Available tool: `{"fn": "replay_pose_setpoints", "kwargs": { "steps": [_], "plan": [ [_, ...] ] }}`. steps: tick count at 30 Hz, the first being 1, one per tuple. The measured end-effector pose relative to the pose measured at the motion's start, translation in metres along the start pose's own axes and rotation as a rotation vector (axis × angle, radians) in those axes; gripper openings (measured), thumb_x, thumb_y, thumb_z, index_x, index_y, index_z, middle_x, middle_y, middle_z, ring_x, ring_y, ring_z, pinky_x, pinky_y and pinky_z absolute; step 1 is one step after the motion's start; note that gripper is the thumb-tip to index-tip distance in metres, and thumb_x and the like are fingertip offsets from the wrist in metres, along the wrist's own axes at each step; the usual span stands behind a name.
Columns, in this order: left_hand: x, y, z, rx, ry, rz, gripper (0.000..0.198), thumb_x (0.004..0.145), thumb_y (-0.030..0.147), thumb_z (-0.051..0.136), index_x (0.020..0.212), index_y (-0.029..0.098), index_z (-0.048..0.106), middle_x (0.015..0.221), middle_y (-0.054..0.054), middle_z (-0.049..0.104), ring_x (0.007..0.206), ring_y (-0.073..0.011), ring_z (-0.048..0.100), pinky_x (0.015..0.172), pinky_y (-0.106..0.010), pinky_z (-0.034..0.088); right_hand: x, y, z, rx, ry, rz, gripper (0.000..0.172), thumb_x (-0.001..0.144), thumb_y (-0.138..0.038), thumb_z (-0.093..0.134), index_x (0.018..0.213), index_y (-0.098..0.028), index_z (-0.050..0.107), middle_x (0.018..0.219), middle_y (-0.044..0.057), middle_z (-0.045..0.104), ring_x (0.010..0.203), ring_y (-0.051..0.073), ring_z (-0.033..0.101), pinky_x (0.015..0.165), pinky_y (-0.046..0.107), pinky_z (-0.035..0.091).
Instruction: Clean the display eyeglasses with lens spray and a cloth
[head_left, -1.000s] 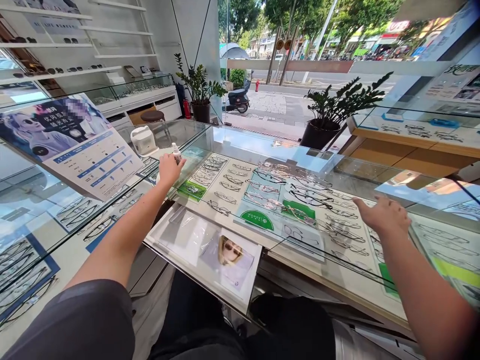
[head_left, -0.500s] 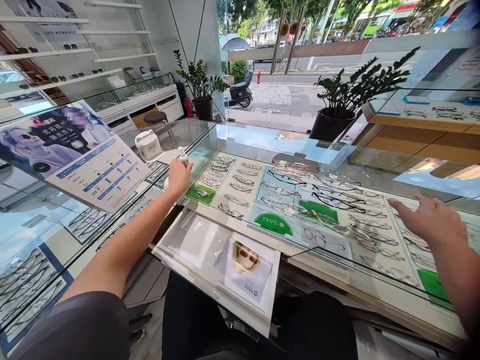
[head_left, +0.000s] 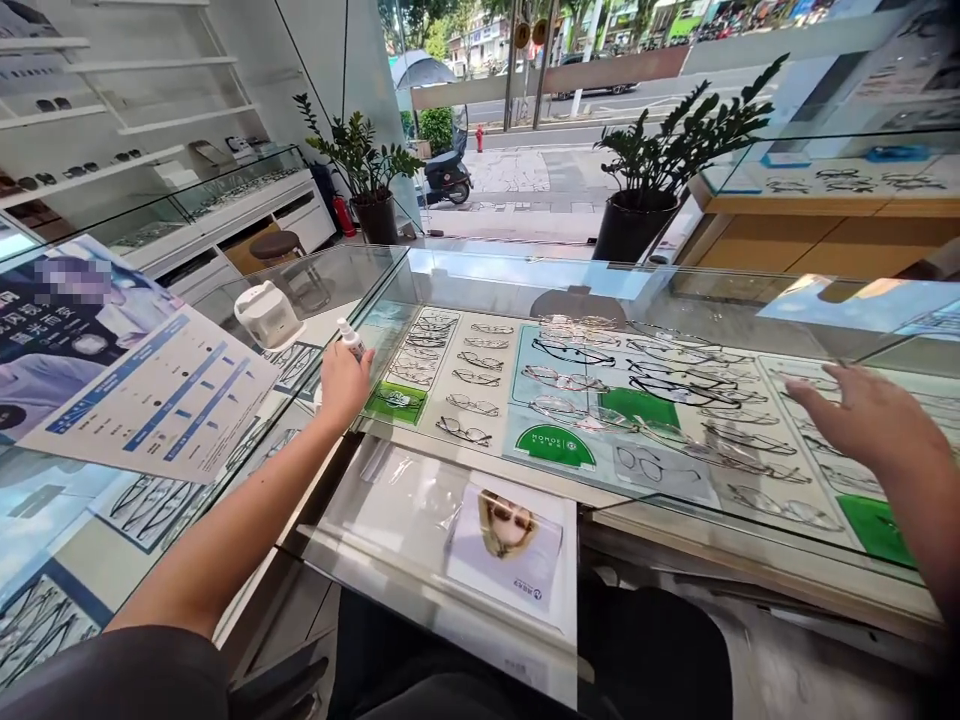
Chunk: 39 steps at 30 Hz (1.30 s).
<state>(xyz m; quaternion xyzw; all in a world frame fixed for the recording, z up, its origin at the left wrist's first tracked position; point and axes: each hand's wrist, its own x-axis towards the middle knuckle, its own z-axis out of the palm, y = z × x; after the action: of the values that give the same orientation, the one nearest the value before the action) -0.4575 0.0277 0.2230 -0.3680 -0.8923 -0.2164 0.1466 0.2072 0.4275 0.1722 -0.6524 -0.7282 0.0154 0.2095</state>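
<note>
My left hand [head_left: 341, 383] is closed around a small white spray bottle [head_left: 349, 338] at the corner of the glass display counter [head_left: 525, 290]; the bottle's nozzle pokes up above my fingers. My right hand [head_left: 870, 415] hovers open, fingers spread, just over the counter's glass top on the right. Under the glass lie rows of eyeglass frames [head_left: 570, 385] on beige, teal and green trays.
A white box-shaped device [head_left: 264, 313] stands on the glass beyond the bottle. A slanted price poster [head_left: 142, 390] leans at the left. A pulled-out drawer with plastic sleeves and a leaflet [head_left: 510, 545] sits below the counter. Potted plants [head_left: 660, 170] stand at the window.
My view has swung left and down. The left hand stays on the bottle. My right hand remains open over the glass, a little farther right.
</note>
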Motion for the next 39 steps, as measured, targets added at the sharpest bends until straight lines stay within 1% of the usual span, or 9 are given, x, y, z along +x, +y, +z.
{"fn": "replay_pose_setpoints", "kwargs": {
  "steps": [12,16,20,22,24,27,30,34,39],
  "plan": [
    [-0.002,0.0,-0.001,-0.032,-0.029,-0.001,0.037,0.107,0.046,0.053,0.126,0.014,0.056,0.133,-0.028,0.062,0.13,-0.0472,0.059,0.111,-0.062,0.049,-0.022,-0.047,-0.035,-0.196,-0.116,0.073,0.058,0.099,-0.042,0.078,0.147,-0.009,0.072,0.146,0.031,0.072,0.122,0.032,0.068,0.082,0.044,0.046],
    [0.002,-0.002,-0.008,-0.04,-0.044,0.016,0.036,0.105,0.049,0.055,0.121,0.017,0.059,0.127,-0.024,0.067,0.125,-0.0437,0.062,0.106,-0.055,0.05,-0.031,-0.076,-0.056,-0.109,0.37,0.017,0.025,0.084,-0.03,0.079,0.1,-0.011,0.083,0.105,0.026,0.081,0.101,0.036,0.069,0.08,0.046,0.047],
    [0.013,-0.011,-0.017,-0.081,-0.149,0.094,0.033,0.101,0.054,0.062,0.102,0.022,0.063,0.102,-0.015,0.072,0.104,-0.036,0.065,0.092,-0.045,0.051,-0.133,-0.168,-0.114,0.265,0.863,-0.459,0.021,0.086,-0.025,0.059,0.066,-0.027,0.063,0.056,0.007,0.062,0.059,0.028,0.062,0.065,0.043,0.046],
    [0.019,-0.016,-0.019,-0.092,-0.182,0.122,0.033,0.099,0.056,0.065,0.096,0.023,0.062,0.096,-0.013,0.071,0.099,-0.0338,0.065,0.087,-0.043,0.05,-0.214,-0.222,-0.143,0.542,0.504,-0.869,0.017,0.089,-0.02,0.065,0.076,-0.03,0.067,0.063,0.002,0.069,0.059,0.024,0.066,0.06,0.038,0.049],
    [0.025,-0.019,-0.019,-0.091,-0.194,0.146,0.032,0.099,0.055,0.065,0.093,0.023,0.061,0.095,-0.012,0.07,0.097,-0.0331,0.064,0.087,-0.043,0.05,-0.287,-0.27,-0.153,0.653,-0.16,-1.058,0.017,0.094,-0.016,0.067,0.096,-0.032,0.071,0.082,0.002,0.078,0.073,0.023,0.073,0.067,0.036,0.056],
    [0.029,-0.019,-0.016,-0.079,-0.199,0.173,0.029,0.1,0.051,0.064,0.094,0.023,0.061,0.097,-0.013,0.07,0.099,-0.0332,0.064,0.09,-0.044,0.051,-0.343,-0.323,-0.115,0.626,-0.715,-1.058,0.021,0.107,-0.026,0.057,0.091,-0.028,0.071,0.086,0.004,0.076,0.079,0.022,0.071,0.071,0.035,0.054],
    [0.029,-0.019,-0.012,-0.078,-0.18,0.172,0.028,0.101,0.05,0.064,0.099,0.022,0.061,0.101,-0.013,0.069,0.104,-0.0342,0.063,0.095,-0.045,0.052,-0.337,-0.359,-0.031,0.454,-0.88,-0.859,0.022,0.106,-0.025,0.058,0.091,-0.023,0.074,0.1,0.007,0.079,0.094,0.023,0.072,0.082,0.036,0.052],
    [0.027,-0.02,-0.01,-0.09,-0.179,0.158,0.03,0.102,0.051,0.065,0.102,0.022,0.059,0.105,-0.014,0.068,0.111,-0.0364,0.062,0.097,-0.046,0.052,-0.29,-0.393,0.067,0.136,-0.65,-0.724,0.023,0.1,-0.036,0.071,0.114,-0.018,0.077,0.144,0.016,0.069,0.138,0.035,0.057,0.11,0.043,0.047],
    [0.026,-0.021,-0.009,-0.095,-0.167,0.168,0.03,0.103,0.051,0.064,0.102,0.022,0.058,0.106,-0.014,0.068,0.111,-0.0379,0.063,0.095,-0.047,0.052,-0.249,-0.413,0.115,0.026,-0.596,-0.72,0.049,0.091,-0.042,0.082,0.126,-0.008,0.074,0.168,0.025,0.051,0.162,0.043,0.031,0.129,0.049,0.03]
  ]
}}
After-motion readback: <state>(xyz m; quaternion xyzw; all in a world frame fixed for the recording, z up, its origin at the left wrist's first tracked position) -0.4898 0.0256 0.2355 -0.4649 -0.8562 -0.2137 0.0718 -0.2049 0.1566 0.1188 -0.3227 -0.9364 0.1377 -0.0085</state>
